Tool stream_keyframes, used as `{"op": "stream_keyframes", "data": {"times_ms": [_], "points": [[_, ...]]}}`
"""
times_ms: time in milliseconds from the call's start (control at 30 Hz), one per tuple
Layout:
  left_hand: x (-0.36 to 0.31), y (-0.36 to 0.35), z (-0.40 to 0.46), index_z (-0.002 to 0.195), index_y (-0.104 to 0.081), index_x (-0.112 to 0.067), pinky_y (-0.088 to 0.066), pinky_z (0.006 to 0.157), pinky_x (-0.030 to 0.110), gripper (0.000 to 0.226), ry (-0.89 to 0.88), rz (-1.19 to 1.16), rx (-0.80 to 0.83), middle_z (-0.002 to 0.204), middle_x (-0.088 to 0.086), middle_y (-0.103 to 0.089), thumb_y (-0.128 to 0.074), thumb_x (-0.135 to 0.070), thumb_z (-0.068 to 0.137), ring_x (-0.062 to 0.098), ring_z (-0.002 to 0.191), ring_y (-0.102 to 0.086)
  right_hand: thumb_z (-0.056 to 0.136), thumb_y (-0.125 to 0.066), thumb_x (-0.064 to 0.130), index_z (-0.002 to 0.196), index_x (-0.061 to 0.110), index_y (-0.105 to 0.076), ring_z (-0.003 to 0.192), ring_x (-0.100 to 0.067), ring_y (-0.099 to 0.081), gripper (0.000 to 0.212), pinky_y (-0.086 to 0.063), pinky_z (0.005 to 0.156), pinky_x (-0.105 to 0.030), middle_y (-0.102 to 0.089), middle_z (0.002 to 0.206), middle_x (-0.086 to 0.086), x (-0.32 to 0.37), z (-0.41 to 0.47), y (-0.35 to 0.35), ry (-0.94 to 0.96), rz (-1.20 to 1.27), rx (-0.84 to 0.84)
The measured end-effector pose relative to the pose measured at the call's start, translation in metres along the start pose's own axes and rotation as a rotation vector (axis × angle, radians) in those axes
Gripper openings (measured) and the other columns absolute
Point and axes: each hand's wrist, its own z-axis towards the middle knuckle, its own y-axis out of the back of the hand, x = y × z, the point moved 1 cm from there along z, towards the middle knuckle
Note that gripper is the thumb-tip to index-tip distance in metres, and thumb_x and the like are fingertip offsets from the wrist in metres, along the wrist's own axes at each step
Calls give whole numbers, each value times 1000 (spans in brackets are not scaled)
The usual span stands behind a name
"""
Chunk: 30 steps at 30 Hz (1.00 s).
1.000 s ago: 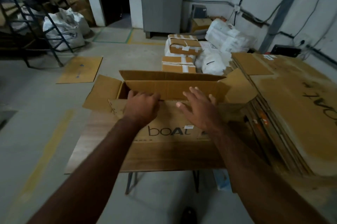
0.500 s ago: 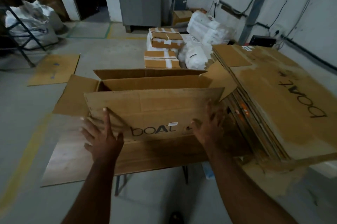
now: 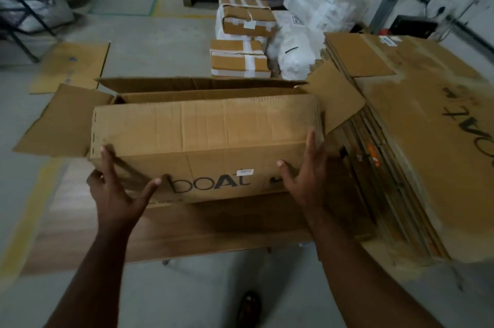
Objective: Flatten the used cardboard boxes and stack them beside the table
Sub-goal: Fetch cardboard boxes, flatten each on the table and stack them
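An open cardboard box (image 3: 205,140) printed "boAt" is seen lying on the table (image 3: 227,226), its top flaps splayed outward to the left, the far side and the right. The left hand (image 3: 117,191) is laid against the near-left corner of the box with its fingers (image 3: 107,162) spread and straight; nothing is gripped. The right hand (image 3: 307,175) is pressed flat against the near-right end, fingers also extended. Both hands are therefore held apart and uncurled, one at each end of the near wall.

The box is judged to be not yet collapsed: its walls are still standing and the hollow interior can be seen behind the near panel.

Several risks can be read from this. Because the box is only braced by flat palms, it may be pushed away across the smooth table rather than folded, and it could be shoved off the far edge. If the bottom is still closed, which cannot be told from here, the walls may buckle and crease unevenly instead of folding along their seams. The right flap (image 3: 334,103) is touching the stack of flattened boxes (image 3: 417,146) just beside the table, so it may be caught on that stack, or the top sheets may be dislodged when the box is swung over.
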Motion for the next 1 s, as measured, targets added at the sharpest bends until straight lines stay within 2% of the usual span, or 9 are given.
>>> {"op": "stream_keyframes", "data": {"times_ms": [67, 167, 367, 467, 567, 633, 733, 900, 1000], "points": [[-15, 9, 13, 162, -5, -39, -37, 106, 64, 116, 4, 44, -54, 146, 37, -27, -59, -77, 67, 50, 133, -31, 90, -62, 64, 165, 24, -8, 146, -42, -30, 100, -39, 108, -61, -23, 165, -19, 15, 19, 12, 8, -69, -2], [-39, 22, 42, 160, -16, -44, -39, 103, 61, 95, 0, 149, -123, 143, 34, -30, -51, -76, 78, 51, 127, -35, 91, -54, 72, 162, 41, 3, 147, -43, -27, 96, -27, 114, -64, -17, 167, -18, 39, 52, 27, -106, -184, 79], [-40, 4, 86, 151, -3, -65, -30, 109, 74, 76, 110, 345, 182, 167, 5, 11, -44, -77, 88, 51, 146, -10, 92, -47, 76, 159, 51, 6, 152, -48, -10, 89, -26, 113, -68, 9, 170, -12, 55, 96, 17, -182, -270, 415], [-28, -3, 93, 155, -7, -59, -29, 112, 68, 82, 167, 388, 277, 164, 13, -1, -44, -82, 86, 54, 143, -16, 90, -53, 75, 159, 52, -1, 147, -50, -19, 89, -31, 113, -61, 2, 169, -12, 45, 102, 11, -272, -238, 548], [-30, -4, 94, 157, -22, -48, -27, 113, 62, 87, 179, 376, 288, 156, 26, -18, -46, -84, 82, 53, 140, -21, 89, -56, 73, 160, 45, -17, 137, -44, -33, 86, -38, 107, -51, -20, 158, -18, 42, 105, 9, -314, -229, 542], [-39, 0, 94, 155, -32, -44, -28, 111, 64, 81, 174, 358, 233, 153, 27, -23, -52, -77, 83, 52, 139, -23, 88, -58, 72, 159, 41, -23, 137, -43, -35, 85, -40, 107, -50, -21, 157, -18, 43, 107, 13, -346, -232, 550], [-41, 3, 76, 154, -34, -43, -29, 110, 66, 77, 186, 359, 178, 153, 24, -23, -56, -72, 87, 49, 139, -22, 88, -57, 73, 159, 42, -22, 138, -43, -34, 85, -40, 107, -53, -19, 158, -17, 42, 92, 17, -371, -254, 561], [-23, 3, 47, 156, -17, -51, -30, 109, 70, 86, 209, 310, 267, 158, 16, -11, -40, -83, 80, 48, 141, -16, 94, -40, 77, 159, 50, -4, 149, -43, -12, 79, -29, 113, -62, 3, 167, -9, 38, 50, 11, -358, -261, 541], [-30, -1, 48, 155, -13, -49, -13, 113, 75, 80, 128, 488, 233, 166, 13, 3, -33, -84, 86, 46, 150, -4, 98, -30, 75, 161, 45, -3, 155, -38, 2, 75, -13, 117, -70, 10, 170, -11, 41, 45, 11, -295, -355, 503]]}}
